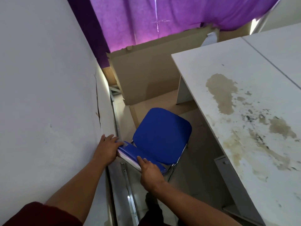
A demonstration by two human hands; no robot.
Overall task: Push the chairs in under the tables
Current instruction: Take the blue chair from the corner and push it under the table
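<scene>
I see both hands on the top edge of a blue chair's backrest (130, 152). My left hand (107, 148) curls over its wall-side end; my right hand (150, 171) grips the other end, fingers wrapped. The chair (161, 137) stands in a narrow gap between the white wall (45, 95) and the stained table (241, 111), seat just short of the table edge, apparently not under it.

A pale white plaster wall (45, 79) runs along the left; a purple fabric curtain (146, 18) glows with daylight above brown cardboard sheets (146, 75) and beige floor tiles (198, 168).
</scene>
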